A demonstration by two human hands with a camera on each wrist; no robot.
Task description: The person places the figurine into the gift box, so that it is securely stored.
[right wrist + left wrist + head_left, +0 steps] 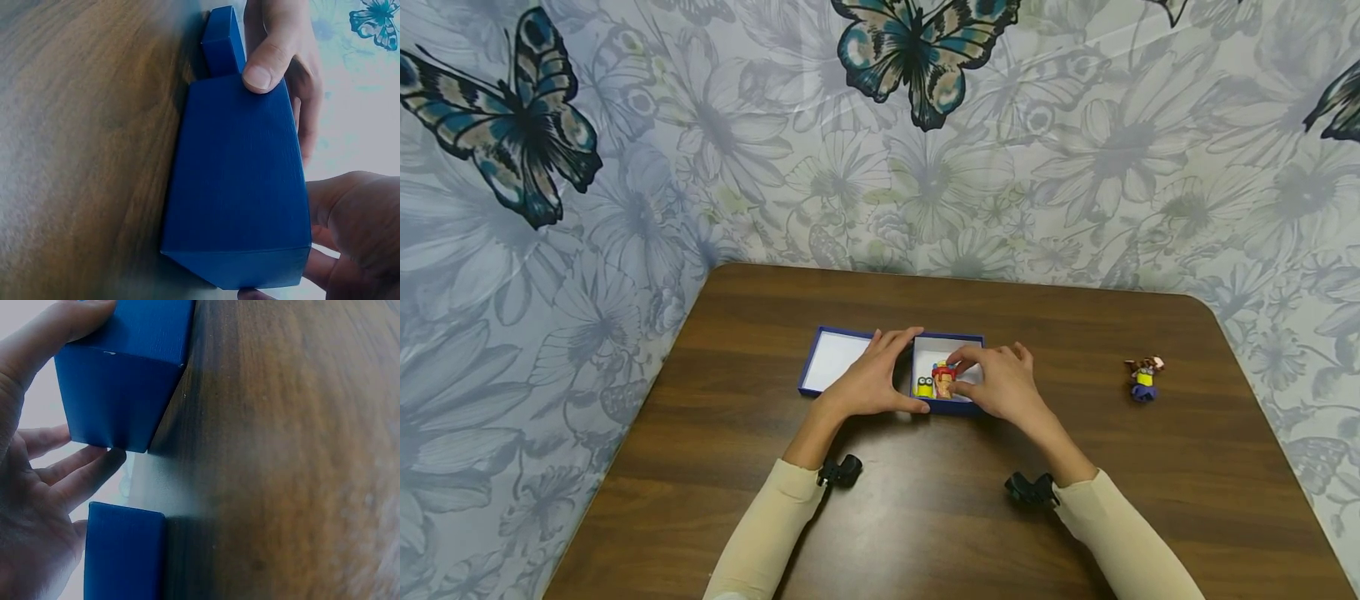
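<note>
An open blue box (957, 408) with a white inside stands on the table. My left hand (867, 377) holds its left end, thumb on the near wall and fingers toward the far side; the left wrist view shows this grip on the blue box (119, 394). With thumb and fingertips, my right hand (1006, 385) pinches a small toy figure (943, 382) with a red top, inside the box. Beside it in the box sits a yellow toy figure (924, 388) with goggle-like eyes. In the right wrist view, the box wall (240, 169) hides the figures.
A shallow blue lid (835, 360), white inside, lies left of the box, partly behind my left hand. Farther right on the brown table (925, 517) is another toy figure (1143, 383) with brown hair, yellow body and blue bottom. A wall with butterflies (925, 62) rises behind the table.
</note>
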